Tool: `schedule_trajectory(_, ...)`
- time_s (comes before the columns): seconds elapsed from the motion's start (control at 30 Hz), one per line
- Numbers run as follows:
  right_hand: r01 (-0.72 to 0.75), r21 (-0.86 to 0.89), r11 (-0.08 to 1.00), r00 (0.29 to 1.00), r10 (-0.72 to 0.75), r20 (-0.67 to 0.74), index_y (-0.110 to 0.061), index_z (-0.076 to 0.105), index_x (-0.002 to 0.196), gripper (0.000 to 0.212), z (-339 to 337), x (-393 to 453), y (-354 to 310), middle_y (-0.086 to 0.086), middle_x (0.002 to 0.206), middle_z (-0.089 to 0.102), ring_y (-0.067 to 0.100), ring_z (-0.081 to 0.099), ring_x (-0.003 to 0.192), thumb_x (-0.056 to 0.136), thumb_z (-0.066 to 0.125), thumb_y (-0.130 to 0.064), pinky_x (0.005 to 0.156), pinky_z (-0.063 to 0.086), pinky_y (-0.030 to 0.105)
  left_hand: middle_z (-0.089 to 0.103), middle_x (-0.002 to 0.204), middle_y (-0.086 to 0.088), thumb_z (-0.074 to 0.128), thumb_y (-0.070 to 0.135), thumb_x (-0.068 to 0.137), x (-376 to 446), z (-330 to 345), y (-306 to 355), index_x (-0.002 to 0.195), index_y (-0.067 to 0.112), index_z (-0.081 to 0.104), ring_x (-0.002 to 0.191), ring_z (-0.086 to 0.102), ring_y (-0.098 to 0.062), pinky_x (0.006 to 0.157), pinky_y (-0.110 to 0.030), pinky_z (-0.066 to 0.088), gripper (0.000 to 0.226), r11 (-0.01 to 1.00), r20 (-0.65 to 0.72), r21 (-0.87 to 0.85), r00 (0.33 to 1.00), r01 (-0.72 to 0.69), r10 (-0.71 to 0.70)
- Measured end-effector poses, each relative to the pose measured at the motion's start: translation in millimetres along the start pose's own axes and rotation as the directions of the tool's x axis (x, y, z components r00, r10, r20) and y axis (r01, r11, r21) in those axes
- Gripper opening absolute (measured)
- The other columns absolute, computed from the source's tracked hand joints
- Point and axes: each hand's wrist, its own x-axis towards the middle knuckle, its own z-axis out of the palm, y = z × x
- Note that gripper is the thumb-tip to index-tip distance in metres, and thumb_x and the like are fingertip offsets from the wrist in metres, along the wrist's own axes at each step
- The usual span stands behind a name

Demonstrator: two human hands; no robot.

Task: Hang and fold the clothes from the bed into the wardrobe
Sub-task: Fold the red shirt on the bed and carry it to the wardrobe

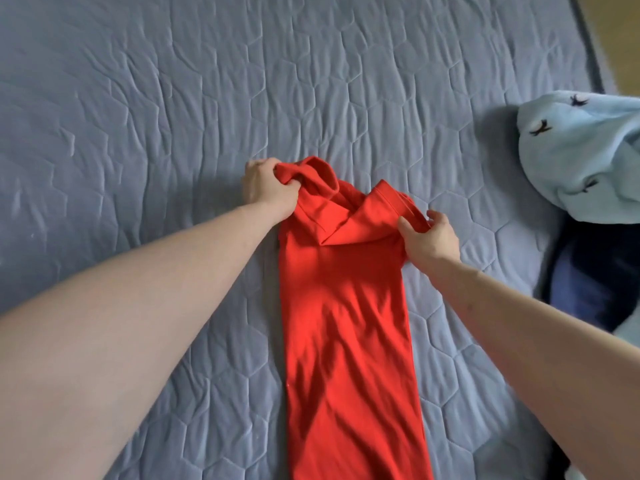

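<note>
**Both grips on far end of red garment: risk of fold collapse**

Head view: left hand (pixel 268 188) has its fingers curled tight round a bunched far corner of the red garment (pixel 346 323). Right hand (pixel 429 237) pinches the opposite far corner between thumb and fingers. The garment lies on the bed (pixel 138 116) as a narrow lengthwise strip running toward the person.

Likely faults: uneven lift between the hands skews the strip; the bunched left corner traps creases; dragging could open the side folds. A light blue garment (pixel 581 150) lies well apart at right.
</note>
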Motion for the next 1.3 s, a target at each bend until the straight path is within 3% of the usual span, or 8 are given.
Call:
schedule_trajectory(0.17, -0.043, 0.038, 0.998, 0.999, 0.043, -0.003, -0.013, 0.045, 0.15, 0.073, 6, 11, 1, 0.008, 0.145, 0.056, 0.027, 0.053, 0.134, 0.088, 0.072, -0.043, 0.114, 0.041, 0.04, 0.065, 0.122, -0.006, 0.079, 0.063, 0.044, 16, 14, -18, 0.136, 0.014, 0.045, 0.107, 0.068, -0.025, 0.095, -0.041, 0.056, 0.11, 0.849, 0.306, -0.226, 0.862, 0.477, -0.403)
schedule_trajectory(0.3, -0.083, 0.099, 0.992, 0.995, 0.078, 0.058, -0.024, 0.057, 0.139, 0.068, -2, 23, 2, 0.003, 0.126, 0.069, 0.026, 0.071, 0.107, 0.074, 0.073, -0.018, 0.096, 0.058, 0.042, 0.065, 0.081, 0.003, 0.079, 0.045, 0.048, 22, 11, -17, 0.108, 0.016, 0.065, 0.066, 0.059, -0.015, 0.054, -0.024, 0.042, 0.068, 0.814, 0.37, -0.306, 0.849, 0.494, -0.376)
schedule_trajectory(0.43, -0.094, 0.059, 0.994, 0.98, 0.082, 0.184, -0.022, 0.068, 0.121, 0.056, -10, 20, -10, 0.011, 0.082, 0.076, 0.025, 0.075, 0.068, 0.068, 0.064, -0.004, 0.07, 0.065, 0.035, 0.052, 0.077, 0.002, 0.076, 0.031, 0.054, 17, 1, -12, 0.097, 0.022, 0.065, 0.066, 0.041, -0.015, 0.055, -0.029, 0.027, 0.045, 0.861, 0.43, -0.252, 0.848, 0.442, -0.31)
schedule_trajectory(0.5, -0.084, 0.036, 0.996, 0.969, 0.074, 0.234, -0.016, 0.068, 0.097, 0.031, -14, 9, -24, 0.008, 0.058, 0.07, 0.024, 0.068, 0.049, 0.073, 0.059, 0.002, 0.053, 0.062, 0.029, 0.061, 0.086, 0.003, 0.076, 0.023, 0.059, 10, -1, -7, 0.103, 0.019, 0.069, 0.073, 0.05, -0.013, 0.06, -0.029, 0.035, 0.045, 0.889, 0.458, -0.247, 0.855, 0.385, -0.243)
schedule_trajectory(0.67, 0.061, 0.036, 0.998, 0.962, -0.068, 0.264, -0.011, 0.07, 0.087, 0.02, -22, -19, -29, 0.016, 0.067, 0.072, 0.034, 0.075, 0.064, 0.074, 0.06, 0.001, 0.065, 0.065, 0.038, 0.069, 0.073, 0.012, 0.075, 0.029, 0.065, -24, -20, -6, 0.076, 0.027, 0.074, 0.073, 0.061, -0.01, 0.07, -0.027, 0.047, 0.011, 0.96, 0.478, -0.259, 0.878, 0.105, 0.033)
schedule_trajectory(0.87, 0.384, -0.017, 0.923, 0.913, -0.377, 0.159, -0.013, 0.072, 0.072, 0.01, -40, -56, 9, 0.009, 0.074, 0.069, 0.034, 0.069, 0.069, 0.074, 0.079, -0.006, 0.069, 0.059, 0.049, 0.062, 0.073, 0.005, 0.057, 0.012, 0.076, -110, -61, -17, 0.085, 0.017, 0.052, 0.071, 0.06, -0.025, 0.061, -0.035, 0.038, 0.012, 0.927, 0.213, -0.174, 0.906, -0.334, 0.366)
schedule_trajectory(1.1, 0.688, -0.344, 0.639, 0.726, -0.598, 0.341, -0.018, 0.078, 0.094, 0.043, -64, -128, 67, -0.006, 0.113, 0.073, 0.03, 0.061, 0.1, 0.066, 0.066, 0.012, 0.081, 0.053, 0.038, 0.062, 0.116, -0.001, 0.062, 0.03, 0.086, -212, -88, -72, 0.109, 0.016, 0.062, 0.113, 0.056, -0.021, 0.094, -0.034, 0.052, 0.027, 0.672, 0.373, 0.013, 0.627, -0.741, 0.684)
schedule_trajectory(1.3, 0.643, -0.473, 0.602, 0.738, -0.322, 0.594, -0.031, 0.069, 0.126, 0.05, -53, -164, 127, -0.005, 0.155, 0.046, 0.028, 0.045, 0.137, 0.086, 0.056, -0.004, 0.107, 0.047, 0.039, 0.045, 0.149, -0.003, 0.061, 0.009, 0.082, -269, -71, -116, 0.137, 0.021, 0.052, 0.143, 0.034, -0.02, 0.105, -0.04, 0.052, 0.057, 0.624, 0.747, 0.17, 0.513, -0.763, 0.424)
